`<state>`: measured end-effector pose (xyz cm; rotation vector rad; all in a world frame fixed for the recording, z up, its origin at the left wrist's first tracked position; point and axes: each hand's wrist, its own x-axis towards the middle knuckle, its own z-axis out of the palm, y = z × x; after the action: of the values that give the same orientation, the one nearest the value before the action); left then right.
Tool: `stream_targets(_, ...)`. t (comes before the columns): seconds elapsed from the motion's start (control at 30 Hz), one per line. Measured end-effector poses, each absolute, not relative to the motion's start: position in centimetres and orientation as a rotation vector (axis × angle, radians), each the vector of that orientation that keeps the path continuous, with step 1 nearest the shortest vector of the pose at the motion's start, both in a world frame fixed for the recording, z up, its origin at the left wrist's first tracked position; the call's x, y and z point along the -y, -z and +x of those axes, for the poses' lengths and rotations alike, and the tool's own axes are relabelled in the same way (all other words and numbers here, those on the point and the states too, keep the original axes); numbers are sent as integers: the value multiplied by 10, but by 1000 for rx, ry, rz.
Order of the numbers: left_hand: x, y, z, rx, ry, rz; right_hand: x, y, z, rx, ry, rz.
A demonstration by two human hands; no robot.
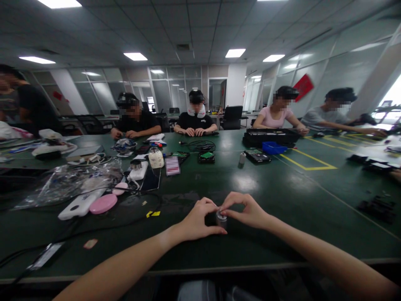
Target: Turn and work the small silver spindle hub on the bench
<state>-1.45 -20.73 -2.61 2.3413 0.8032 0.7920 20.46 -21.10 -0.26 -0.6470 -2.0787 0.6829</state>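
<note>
A small grey metal cylinder [222,222] stands upright on the green tabletop, close to the front edge. My left hand [200,219] curves around it from the left, thumb at its near side and fingertips by its top. From the right, my right hand [246,211] pinches with thumb and forefinger at the top of the cylinder. Whether a tiny part sits between those fingertips is too small to make out. Another silvery cylinder [242,158] stands farther back on the table.
Left of my hands lie a pink round case [103,204], a white device [82,202], black cables and clear plastic wrap [75,179]. Hard drives [258,156], a blue tray [274,147] and a cream jar [156,158] stand farther off. Several people sit across the table.
</note>
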Motion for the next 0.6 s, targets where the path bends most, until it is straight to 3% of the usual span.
stream_targets(0.6,208,27,-13,-848,-800,2293,214,7,201,2019,-775,-666)
